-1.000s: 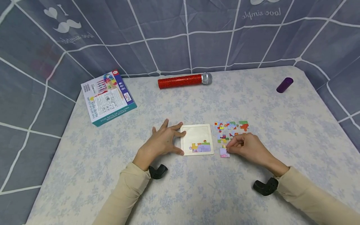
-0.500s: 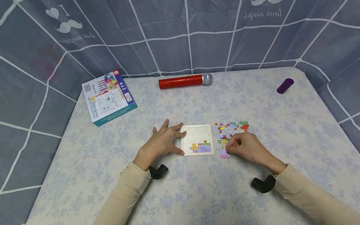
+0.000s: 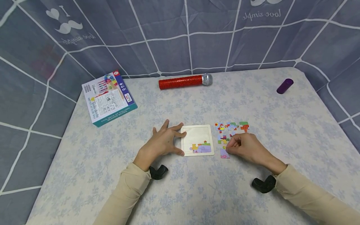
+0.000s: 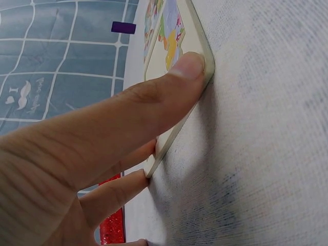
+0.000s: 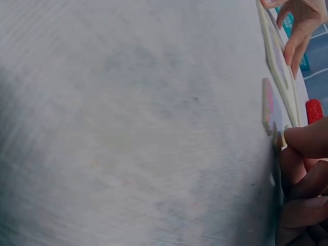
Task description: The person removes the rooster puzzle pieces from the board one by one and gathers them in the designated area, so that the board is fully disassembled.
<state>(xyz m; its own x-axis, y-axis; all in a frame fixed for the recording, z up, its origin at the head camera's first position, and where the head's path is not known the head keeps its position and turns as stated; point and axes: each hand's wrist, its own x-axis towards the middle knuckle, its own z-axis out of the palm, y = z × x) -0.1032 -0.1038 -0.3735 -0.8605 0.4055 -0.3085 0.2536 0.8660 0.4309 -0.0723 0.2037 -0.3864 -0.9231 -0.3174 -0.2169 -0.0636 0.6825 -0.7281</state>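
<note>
A pale wooden puzzle tray (image 3: pixel 197 126) lies flat, with a few joined jigsaw pieces (image 3: pixel 205 148) in its near right corner. My left hand (image 3: pixel 161 140) spreads its fingers along the tray's left side. In the left wrist view the thumb (image 4: pixel 188 65) rests on a corner of the tray rim (image 4: pixel 206 54), while other fingertips touch the edge. To the right of the tray, my right hand (image 3: pixel 248 148) pinches a lilac and pink jigsaw piece (image 3: pixel 224 154) by its right side, at table level. The right wrist view shows that piece (image 5: pixel 270 105) beside the tray, its held corner partly hidden.
Several loose jigsaw pieces (image 3: pixel 243 126) lie in rows behind my right hand, which partly covers them. Farther back are a red glitter microphone (image 3: pixel 181 82), a bead-set box (image 3: pixel 109 98) at left and a purple cylinder (image 3: pixel 285 86) at right. A grey curtain (image 3: pixel 166 34) stands behind the table.
My right hand has shifted slightly at the forearm, and the pinched jigsaw piece has moved a little towards me. The left hand and the tray stay in place.
</note>
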